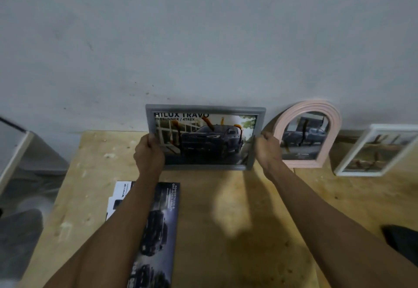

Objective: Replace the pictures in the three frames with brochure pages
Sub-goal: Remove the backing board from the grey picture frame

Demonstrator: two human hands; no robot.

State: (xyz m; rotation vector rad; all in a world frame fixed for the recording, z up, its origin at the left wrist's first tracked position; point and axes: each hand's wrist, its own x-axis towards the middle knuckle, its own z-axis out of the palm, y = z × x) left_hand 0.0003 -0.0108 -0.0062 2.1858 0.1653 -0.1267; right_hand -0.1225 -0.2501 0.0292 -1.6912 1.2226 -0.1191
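Observation:
A grey rectangular frame (204, 109) stands upright at the back of the wooden table (226, 208), against the wall, and shows a brochure page of a dark pickup truck. My left hand (148, 154) grips its left side and my right hand (268, 149) grips its right side. To the right a pink arched frame (334, 118) leans on the wall with a truck page in it. Further right, a white frame (371, 172) leans tilted with a picture inside. Brochure pages (162, 231) lie flat on the table under my left forearm.
The grey wall (203, 39) rises directly behind the table. A grey-white box or panel (15, 152) stands off the table's left edge. A dark object (400, 240) lies at the table's right edge.

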